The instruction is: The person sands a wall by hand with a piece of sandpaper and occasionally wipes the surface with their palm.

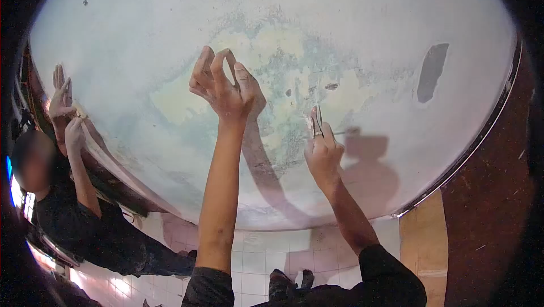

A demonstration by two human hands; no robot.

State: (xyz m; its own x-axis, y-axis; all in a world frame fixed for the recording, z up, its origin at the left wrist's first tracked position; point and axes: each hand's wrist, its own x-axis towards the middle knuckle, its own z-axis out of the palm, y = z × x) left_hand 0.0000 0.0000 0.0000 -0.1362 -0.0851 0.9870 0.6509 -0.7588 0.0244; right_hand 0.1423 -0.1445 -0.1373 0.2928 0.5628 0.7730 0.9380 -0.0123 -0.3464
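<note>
A large pale surface (368, 18) fills most of the view, with yellowish and blue-green patches and small dark marks at its middle. My left hand (226, 86) is raised in front of these patches, its fingers bent but apart and nothing visible between them. Lower and to the right, my right hand (324, 151) grips a thin flat tool (317, 121), its fingers pointing up along it near the patched area. The tool's exact kind is too small to tell.
At the left, another person (68, 222) in dark clothes has both hands by the surface's edge. A grey patch (433, 73) lies on the surface at the right. Below are white floor tiles (252, 263), my feet and a tan strip (424, 233) beside a reddish-brown area.
</note>
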